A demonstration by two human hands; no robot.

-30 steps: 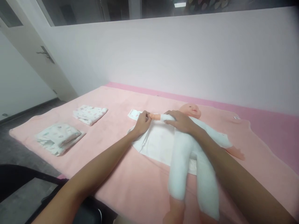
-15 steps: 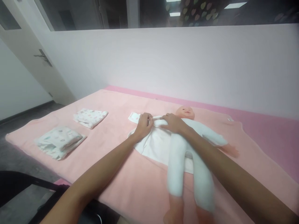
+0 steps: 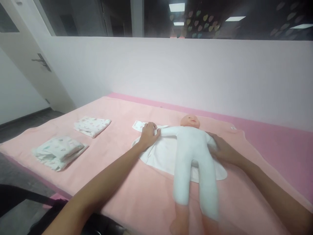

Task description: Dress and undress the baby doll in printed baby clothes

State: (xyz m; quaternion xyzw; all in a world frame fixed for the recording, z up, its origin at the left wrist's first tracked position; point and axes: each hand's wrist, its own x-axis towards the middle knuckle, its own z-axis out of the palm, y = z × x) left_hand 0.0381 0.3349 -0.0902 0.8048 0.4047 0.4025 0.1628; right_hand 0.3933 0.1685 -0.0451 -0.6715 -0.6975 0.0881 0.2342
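Doll (image 3: 192, 147), head near the surface (image 3: 117, 143)'s far edge, seems mid-arm-spreading, needing steadiness next: left hand (image 3: 148, 135) pinches one arm (image 3: 169, 131), right hand (image 3: 219, 149) hold unclear.

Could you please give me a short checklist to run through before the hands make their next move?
1. Doll lying face up: ok, its back is on the white garment, over the pink blanket.
2. Left hand at the end of one outstretched doll arm: ok.
3. Right hand grip at the doll's other side: cannot tell, the fingers are partly hidden.
4. Garment lying smooth: not ok, it is creased near the left hand.
5. Nearer folded cloth and farther folded cloth apart from both hands: ok.
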